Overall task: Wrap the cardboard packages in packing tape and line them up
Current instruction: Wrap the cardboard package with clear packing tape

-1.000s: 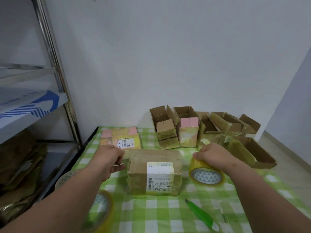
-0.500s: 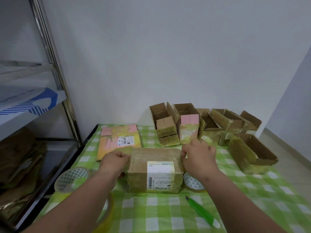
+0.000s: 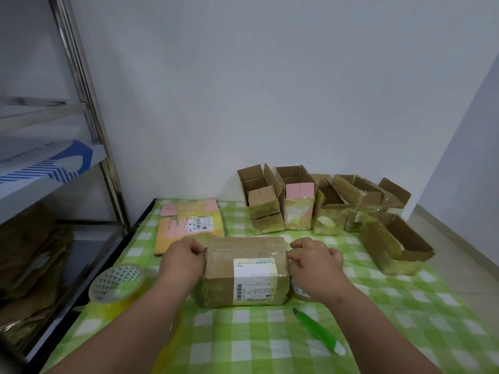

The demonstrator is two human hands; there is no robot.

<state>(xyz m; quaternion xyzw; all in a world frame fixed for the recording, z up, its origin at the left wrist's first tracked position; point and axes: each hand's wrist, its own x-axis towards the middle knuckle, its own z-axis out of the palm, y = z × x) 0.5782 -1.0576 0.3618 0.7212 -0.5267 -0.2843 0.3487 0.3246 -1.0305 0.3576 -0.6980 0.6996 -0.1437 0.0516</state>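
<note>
Both hands hold the package (image 3: 244,271) at frame centre: the left hand (image 3: 182,259) curls its fingers against the package's left end, and the right hand (image 3: 314,261) pinches the right end with bent fingers and thumb. The package lies flat on the checked cloth (image 3: 391,306), label up. Half a second ago the right hand lay over the top right corner; now it sits lower, at the end face. A second ago that hand gripped a tape roll (image 3: 299,291), which now lies against the package's right end, mostly hidden under the right wrist. A second roll (image 3: 117,283) stands at lower left, beside the left forearm, and yellow tape below it is blurred and half covered by the arm. A green knife (image 3: 320,332) lies at lower right. A flat package (image 3: 189,225) lies above and left of the hands. Open boxes (image 3: 324,209) line the wall behind. Whether any tape runs between the fingers cannot be made out.
</note>
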